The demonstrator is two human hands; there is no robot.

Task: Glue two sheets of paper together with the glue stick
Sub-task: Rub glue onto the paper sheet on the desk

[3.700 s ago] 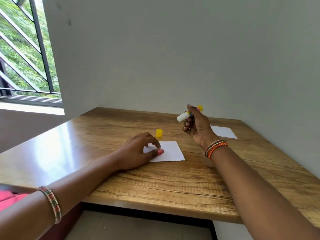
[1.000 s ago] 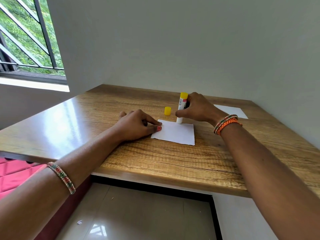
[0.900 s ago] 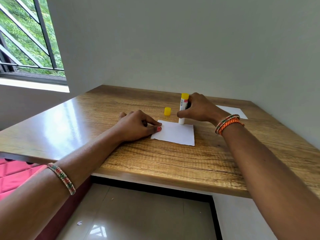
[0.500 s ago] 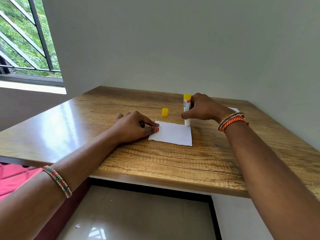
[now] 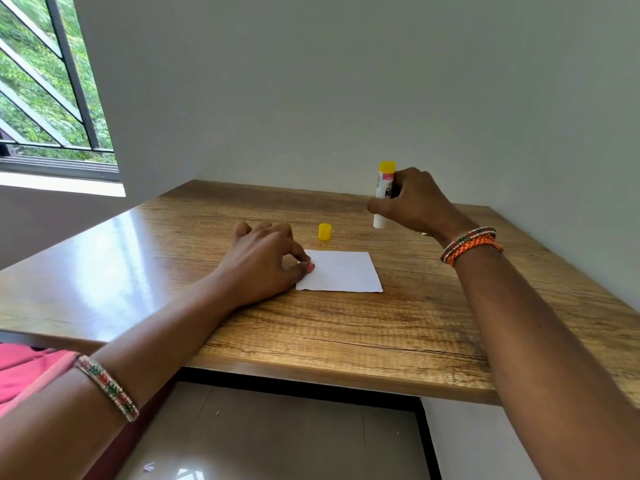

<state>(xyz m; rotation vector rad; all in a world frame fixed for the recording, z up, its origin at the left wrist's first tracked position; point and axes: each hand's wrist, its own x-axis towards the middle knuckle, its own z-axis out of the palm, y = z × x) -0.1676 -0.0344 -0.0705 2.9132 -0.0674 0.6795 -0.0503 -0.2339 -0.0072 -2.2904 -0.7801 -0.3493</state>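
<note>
I note white glue stick [image 5: 383, 197], yellow top, upright, gripped by right hand [image 5: 414, 204] near the desk's [image 5: 346, 341] far edge; left hand [image 5: 261, 266] pinches white sheet [image 5: 343, 273]; yellow cap [image 5: 325, 232] just beyond.

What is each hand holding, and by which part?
Right hand: glue stick, around its middle. Left hand: paper sheet, at its left edge.

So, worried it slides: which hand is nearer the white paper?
Left. The left hand pinches the paper at its left edge; the right hand, gripping the glue stick, hovers beyond its far corner.
</note>
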